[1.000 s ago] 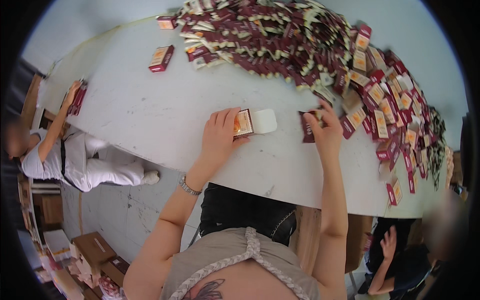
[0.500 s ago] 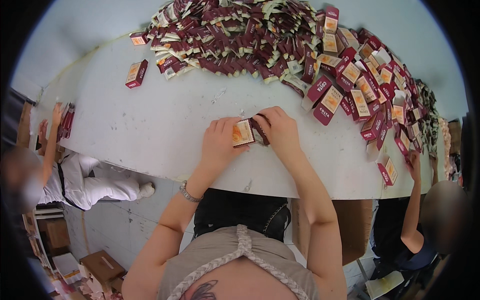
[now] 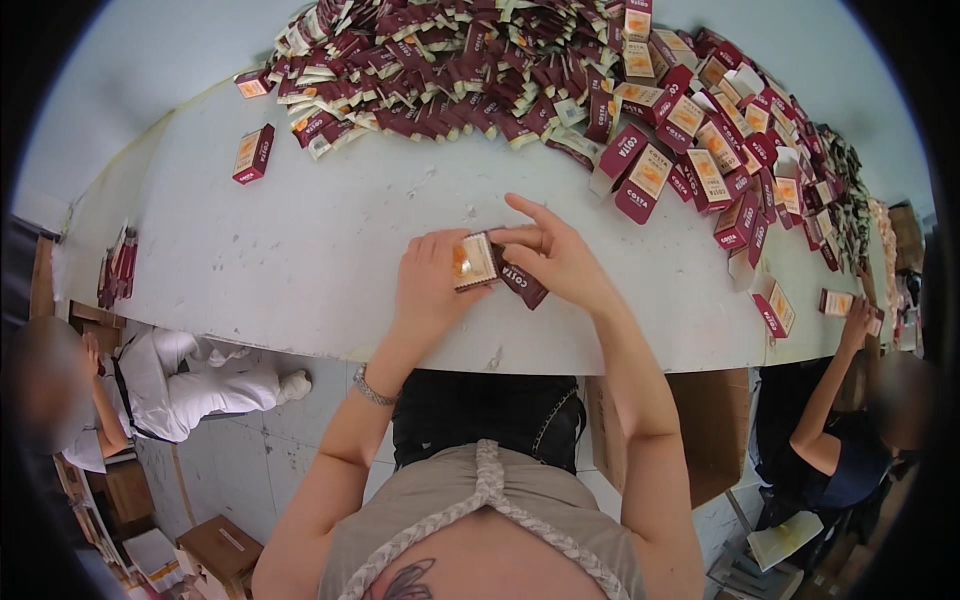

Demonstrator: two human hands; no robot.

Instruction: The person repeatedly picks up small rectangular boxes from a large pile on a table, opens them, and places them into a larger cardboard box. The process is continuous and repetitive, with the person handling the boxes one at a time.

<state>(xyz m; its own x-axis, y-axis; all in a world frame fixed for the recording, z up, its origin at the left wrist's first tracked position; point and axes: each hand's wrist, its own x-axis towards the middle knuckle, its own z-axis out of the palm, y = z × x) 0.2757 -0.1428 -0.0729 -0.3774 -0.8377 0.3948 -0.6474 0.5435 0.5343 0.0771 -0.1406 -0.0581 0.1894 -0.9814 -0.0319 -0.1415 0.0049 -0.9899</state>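
My left hand is closed round a small cream-and-maroon carton, lying with its orange-printed face up on the white table. A maroon sachet lies slanted at the carton's right end, against it; whether part is inside I cannot tell. My right hand is over that end and the sachet, index finger stretched out and apart, thumb and middle finger bent to touch near the carton's edge.
Sachets are heaped along the back, cartons at right. A lone carton and slim maroon packets lie left. A co-worker sits left; another at right holds a carton. A cardboard box stands under the table.
My right hand has moved left to the carton in my left hand, bringing the sachet along, then loosened, lifting its index finger. The right-hand co-worker's hand has risen to the table, now with a carton.
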